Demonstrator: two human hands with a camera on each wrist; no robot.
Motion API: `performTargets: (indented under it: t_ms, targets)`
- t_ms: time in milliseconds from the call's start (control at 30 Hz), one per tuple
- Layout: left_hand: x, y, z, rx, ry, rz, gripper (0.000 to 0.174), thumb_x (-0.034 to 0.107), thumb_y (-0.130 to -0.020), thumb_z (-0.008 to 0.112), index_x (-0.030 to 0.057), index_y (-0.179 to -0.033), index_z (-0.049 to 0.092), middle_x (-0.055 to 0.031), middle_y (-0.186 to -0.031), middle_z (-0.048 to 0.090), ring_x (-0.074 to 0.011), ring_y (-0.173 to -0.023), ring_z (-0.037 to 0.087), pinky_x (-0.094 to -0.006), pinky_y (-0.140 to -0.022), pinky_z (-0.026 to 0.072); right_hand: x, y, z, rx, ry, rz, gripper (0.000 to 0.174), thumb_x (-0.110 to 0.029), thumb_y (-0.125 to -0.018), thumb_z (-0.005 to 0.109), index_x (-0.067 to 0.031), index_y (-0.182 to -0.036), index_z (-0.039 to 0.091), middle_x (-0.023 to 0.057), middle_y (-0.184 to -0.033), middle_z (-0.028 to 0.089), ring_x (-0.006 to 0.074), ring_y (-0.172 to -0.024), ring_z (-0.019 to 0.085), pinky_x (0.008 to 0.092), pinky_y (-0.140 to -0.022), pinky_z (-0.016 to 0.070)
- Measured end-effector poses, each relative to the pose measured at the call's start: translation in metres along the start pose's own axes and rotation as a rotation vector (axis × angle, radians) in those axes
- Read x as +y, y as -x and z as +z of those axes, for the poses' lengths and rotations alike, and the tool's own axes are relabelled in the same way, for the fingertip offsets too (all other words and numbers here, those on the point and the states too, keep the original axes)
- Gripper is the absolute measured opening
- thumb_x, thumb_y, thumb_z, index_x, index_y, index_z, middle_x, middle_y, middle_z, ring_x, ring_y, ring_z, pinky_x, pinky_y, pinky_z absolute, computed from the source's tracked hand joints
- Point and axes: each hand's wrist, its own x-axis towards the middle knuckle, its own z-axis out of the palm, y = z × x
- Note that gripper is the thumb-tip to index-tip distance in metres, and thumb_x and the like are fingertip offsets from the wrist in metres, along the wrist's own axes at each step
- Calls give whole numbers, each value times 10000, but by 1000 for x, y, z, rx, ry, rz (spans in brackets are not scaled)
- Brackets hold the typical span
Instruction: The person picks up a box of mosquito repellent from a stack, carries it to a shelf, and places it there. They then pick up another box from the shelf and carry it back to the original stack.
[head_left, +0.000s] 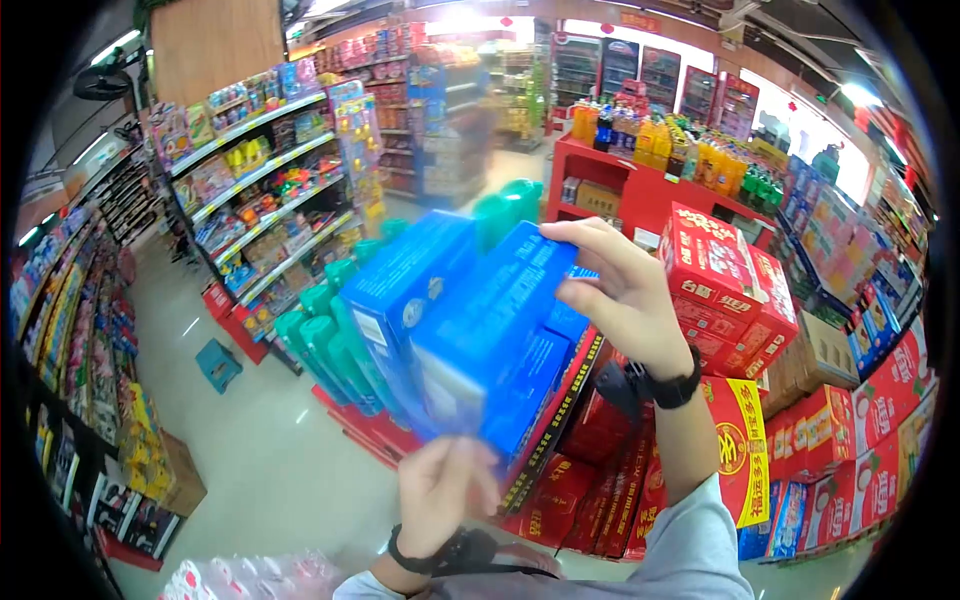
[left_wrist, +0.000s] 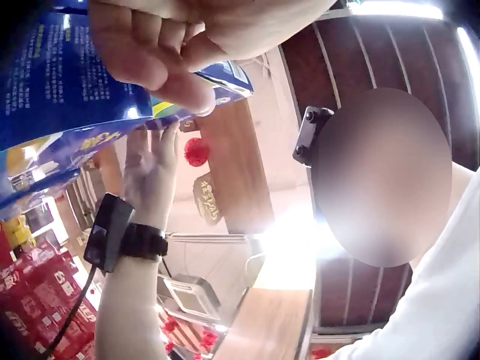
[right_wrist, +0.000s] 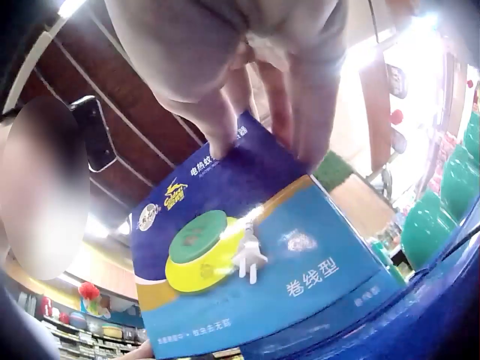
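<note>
A blue box with a green-and-yellow device pictured on its face (right_wrist: 199, 251) is tilted above the display. In the head view, my right hand (head_left: 625, 300) pinches the upper right end of this box (head_left: 500, 305), thumb below and fingers over the edge. My left hand (head_left: 445, 490) is blurred at the box's lower end, its fingers loosely bent; whether they touch the box is unclear. The left wrist view shows the left hand (left_wrist: 180, 45) in front of the blue box (left_wrist: 52, 90). Another blue box (head_left: 400, 285) stands just left of the held one.
Green-capped bottles (head_left: 320, 335) stand left of the boxes. More blue boxes (head_left: 535, 380) lie beneath, inside a red-edged display. Red cartons (head_left: 705, 270) are stacked at the right. Bottled drinks (head_left: 655, 145) line a red counter behind; a toy shelf (head_left: 260, 180) stands at the left.
</note>
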Motion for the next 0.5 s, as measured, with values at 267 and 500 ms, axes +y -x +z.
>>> performTargets:
  t_ms: [267, 500]
  targets:
    - [-9, -4, 5, 102, -55, -67, 376, 270, -1028, 404, 23, -764, 507, -57, -517, 515, -127, -352, 464, -234, -362, 293, 23, -16, -1, -123, 32, 6, 418, -37, -861, 648, -60, -1271, 570, 59, -1135, 555, 166, -1070, 550, 307, -923, 473]
    - [-12, -9, 4, 159, -110, -41, 448, 296, -1020, 432, 45, -653, 480, -16, -488, 443, -62, -340, 333, -213, -343, 208, 27, -21, 1, -127, 17, -17, 436, -54, -853, 669, -60, -1277, 569, 52, -1120, 560, 170, -1070, 549, 307, -917, 477]
